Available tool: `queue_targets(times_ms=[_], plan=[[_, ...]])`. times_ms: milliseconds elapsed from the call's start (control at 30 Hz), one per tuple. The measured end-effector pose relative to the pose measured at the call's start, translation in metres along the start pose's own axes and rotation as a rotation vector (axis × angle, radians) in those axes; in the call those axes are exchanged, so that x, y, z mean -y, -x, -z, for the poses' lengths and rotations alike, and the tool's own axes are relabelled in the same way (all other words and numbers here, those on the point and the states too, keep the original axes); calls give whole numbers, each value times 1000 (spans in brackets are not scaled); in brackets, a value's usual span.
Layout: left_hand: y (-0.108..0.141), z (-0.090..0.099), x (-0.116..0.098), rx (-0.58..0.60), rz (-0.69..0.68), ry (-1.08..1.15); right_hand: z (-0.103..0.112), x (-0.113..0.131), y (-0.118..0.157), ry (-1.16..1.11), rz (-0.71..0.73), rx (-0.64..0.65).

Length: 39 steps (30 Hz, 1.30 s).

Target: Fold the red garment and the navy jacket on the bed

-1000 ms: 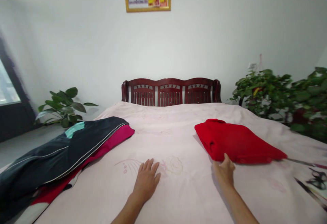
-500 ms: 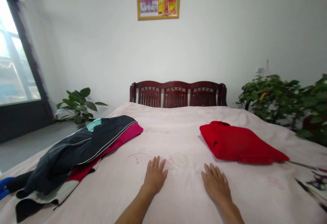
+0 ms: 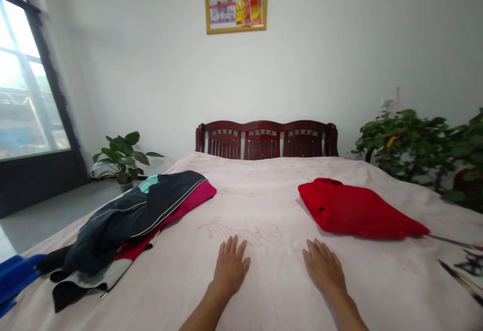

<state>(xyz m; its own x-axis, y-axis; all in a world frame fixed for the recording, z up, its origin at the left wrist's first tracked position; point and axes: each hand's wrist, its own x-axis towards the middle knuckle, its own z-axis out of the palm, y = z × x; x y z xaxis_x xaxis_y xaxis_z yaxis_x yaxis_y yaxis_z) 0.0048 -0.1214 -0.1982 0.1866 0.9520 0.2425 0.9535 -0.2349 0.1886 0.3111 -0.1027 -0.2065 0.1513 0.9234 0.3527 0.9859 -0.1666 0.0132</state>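
My left hand [image 3: 231,266] lies palm down on the pale pink bedsheet [image 3: 260,291], fingers stretched out, nothing in it. To its right, my right hand [image 3: 324,266] rests flat on the same sheet, also empty. Beyond the right hand is a folded red garment [image 3: 358,210]. Left of my left hand lies a loose pile of clothes, with a dark jacket [image 3: 151,210] with white piping on top. Magenta cloth [image 3: 192,201] shows from under the jacket.
A blue cloth [image 3: 18,275] is at the left edge. Thin dark pointed tools [image 3: 456,275] lie at the right edge, partly cut off. A dark red wooden headboard [image 3: 262,141] stands at the back. Potted plants [image 3: 407,145] flank the bed.
The view has shifted slightly left, so more of the blue cloth shows. Both hands stay flat on the sheet, and the clothes lie as before.
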Motion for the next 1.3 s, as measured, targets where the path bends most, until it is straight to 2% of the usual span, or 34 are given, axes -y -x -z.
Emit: queue_targets(times_ms=[367, 667, 833, 933, 1000, 1100, 1200, 1300], plan=[[7, 9, -1, 22, 14, 18, -4, -5, -2, -39, 4, -16], [6, 9, 0, 22, 18, 26, -9, -7, -3, -70, 15, -65], [13, 16, 0, 48, -26, 69, -6, -8, -3, -60, 26, -49], [19, 23, 7, 72, -45, 71, -5, -8, -3, -54, 30, -47], [20, 31, 24, 44, 11, 20, -6, -8, -3, -57, 26, -52], [18, 54, 68, -90, 154, -151, -7, -8, -3, -64, 25, -65], [19, 90, 126, -226, 258, -372, -7, -8, -4, -65, 22, -63], [27, 129, 180, -232, 389, -576, -4, -7, -3, -64, 14, -48]])
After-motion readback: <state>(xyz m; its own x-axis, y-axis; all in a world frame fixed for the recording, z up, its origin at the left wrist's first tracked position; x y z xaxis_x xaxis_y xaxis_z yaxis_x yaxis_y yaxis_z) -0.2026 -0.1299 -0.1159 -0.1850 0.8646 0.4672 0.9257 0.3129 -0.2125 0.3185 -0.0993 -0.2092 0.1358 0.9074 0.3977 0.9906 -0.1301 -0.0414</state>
